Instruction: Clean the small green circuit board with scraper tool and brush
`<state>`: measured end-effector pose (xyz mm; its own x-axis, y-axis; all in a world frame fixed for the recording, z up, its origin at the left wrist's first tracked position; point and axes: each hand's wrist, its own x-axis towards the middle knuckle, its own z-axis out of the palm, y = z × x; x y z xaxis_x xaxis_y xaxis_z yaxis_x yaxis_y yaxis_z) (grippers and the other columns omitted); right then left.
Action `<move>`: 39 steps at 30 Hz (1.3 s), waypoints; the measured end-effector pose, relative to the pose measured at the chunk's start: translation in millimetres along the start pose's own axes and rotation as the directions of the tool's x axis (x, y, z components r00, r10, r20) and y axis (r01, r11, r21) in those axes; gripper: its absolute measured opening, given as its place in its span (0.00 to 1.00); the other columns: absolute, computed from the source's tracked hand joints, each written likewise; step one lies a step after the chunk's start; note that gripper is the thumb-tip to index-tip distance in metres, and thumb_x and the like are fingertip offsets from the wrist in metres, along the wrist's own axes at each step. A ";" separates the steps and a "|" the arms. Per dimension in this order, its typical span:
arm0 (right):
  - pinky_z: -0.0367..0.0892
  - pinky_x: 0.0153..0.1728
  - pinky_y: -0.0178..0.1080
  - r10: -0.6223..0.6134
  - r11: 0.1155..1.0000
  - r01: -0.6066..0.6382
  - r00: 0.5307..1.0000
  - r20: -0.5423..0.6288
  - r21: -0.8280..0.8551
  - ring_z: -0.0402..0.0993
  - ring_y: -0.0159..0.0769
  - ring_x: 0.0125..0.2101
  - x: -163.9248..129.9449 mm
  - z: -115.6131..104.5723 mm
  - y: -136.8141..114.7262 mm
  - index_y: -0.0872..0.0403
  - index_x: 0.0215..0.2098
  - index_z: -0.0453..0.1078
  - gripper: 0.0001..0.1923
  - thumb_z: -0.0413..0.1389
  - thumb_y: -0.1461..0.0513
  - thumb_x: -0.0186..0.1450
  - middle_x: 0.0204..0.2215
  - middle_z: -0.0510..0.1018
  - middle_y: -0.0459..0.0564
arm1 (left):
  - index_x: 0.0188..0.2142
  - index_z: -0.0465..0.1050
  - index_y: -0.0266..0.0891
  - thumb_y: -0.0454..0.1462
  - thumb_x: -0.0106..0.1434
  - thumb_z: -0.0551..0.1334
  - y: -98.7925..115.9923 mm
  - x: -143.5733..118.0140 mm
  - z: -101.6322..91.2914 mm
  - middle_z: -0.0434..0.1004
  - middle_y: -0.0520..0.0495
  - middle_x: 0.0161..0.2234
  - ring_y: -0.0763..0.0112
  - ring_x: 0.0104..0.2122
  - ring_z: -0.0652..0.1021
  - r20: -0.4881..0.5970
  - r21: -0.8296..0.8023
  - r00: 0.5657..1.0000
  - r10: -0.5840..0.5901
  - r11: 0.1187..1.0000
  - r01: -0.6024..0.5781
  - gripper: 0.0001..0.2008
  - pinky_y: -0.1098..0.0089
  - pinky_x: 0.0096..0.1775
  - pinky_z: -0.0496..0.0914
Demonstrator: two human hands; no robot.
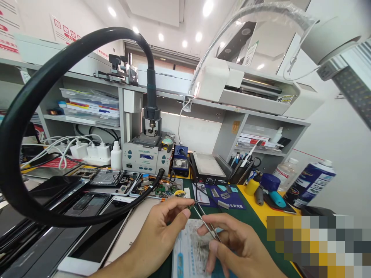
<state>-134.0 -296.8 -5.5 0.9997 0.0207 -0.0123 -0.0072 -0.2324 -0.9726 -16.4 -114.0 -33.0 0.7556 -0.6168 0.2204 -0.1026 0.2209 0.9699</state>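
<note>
Between thumb and forefinger, my left hand (164,224) pinches a small dark part (190,207) that looks like a piece of circuit board, mostly hidden by the fingertips. My right hand (236,241) is closed on a pair of metal tweezers (206,223). The tweezers' tips point away from me and meet at or very near the small part; contact is too small to make out. Below both hands lies a worn white and blue pad (188,251) on a green mat (261,247).
Phones, including a white one (98,235), crowd the left side. A thick black hose (11,127) loops across it from the hot-air station (143,158). Behind the hands are a tray of small parts (156,187) and a hot plate (210,166). A spray can (311,183) stands right.
</note>
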 end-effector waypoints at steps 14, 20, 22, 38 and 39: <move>0.64 0.21 0.28 0.070 0.994 -0.086 0.977 -0.203 -0.069 0.79 0.27 0.25 -0.2 10.6 -13.2 0.47 0.59 0.67 0.30 0.59 0.42 0.65 0.46 0.79 0.54 | 0.49 0.77 0.38 0.38 0.70 0.58 2.9 -5.3 0.7 0.74 0.48 0.34 0.69 0.34 0.76 -0.041 0.318 0.934 0.355 0.891 -0.325 0.12 0.69 0.38 0.71; 0.66 0.24 0.30 0.058 0.994 -0.071 0.987 -0.147 -0.083 0.80 0.30 0.29 -0.7 2.7 -4.3 0.46 0.61 0.66 0.28 0.57 0.45 0.68 0.48 0.78 0.56 | 0.49 0.76 0.37 0.35 0.70 0.59 4.9 -7.0 1.0 0.74 0.49 0.34 0.72 0.32 0.76 -0.049 0.377 0.903 0.428 0.845 -0.380 0.11 0.71 0.37 0.72; 0.67 0.25 0.30 0.045 0.995 -0.057 0.990 -0.134 -0.085 0.80 0.31 0.31 -1.0 -0.7 -0.1 0.45 0.62 0.66 0.26 0.56 0.46 0.69 0.49 0.78 0.57 | 0.49 0.76 0.37 0.34 0.70 0.58 5.7 -6.9 0.5 0.74 0.49 0.34 0.72 0.32 0.76 -0.041 0.388 0.893 0.448 0.831 -0.399 0.11 0.71 0.37 0.72; 0.70 0.26 0.30 -0.092 0.977 0.055 0.980 -0.174 -0.205 0.78 0.31 0.32 1.3 -4.6 6.4 0.41 0.59 0.71 0.19 0.52 0.50 0.73 0.45 0.79 0.53 | 0.49 0.76 0.35 0.35 0.71 0.58 7.2 -9.0 -1.3 0.74 0.49 0.31 0.70 0.32 0.76 0.015 0.392 0.870 0.493 0.798 -0.459 0.12 0.68 0.38 0.72; 0.70 0.26 0.30 -0.100 0.976 0.062 0.980 -0.174 -0.209 0.78 0.30 0.32 1.4 -4.4 6.3 0.41 0.59 0.71 0.19 0.52 0.50 0.73 0.44 0.79 0.52 | 0.49 0.77 0.36 0.35 0.70 0.58 7.5 -8.9 -1.2 0.74 0.49 0.31 0.70 0.32 0.76 0.013 0.390 0.870 0.493 0.798 -0.459 0.12 0.68 0.38 0.72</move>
<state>-132.5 -302.5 -10.5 0.9842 -0.1256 0.1251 0.0599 -0.4284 -0.9016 -23.1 -106.0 -27.8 0.5979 -0.4375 0.6716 -0.6810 0.1647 0.7135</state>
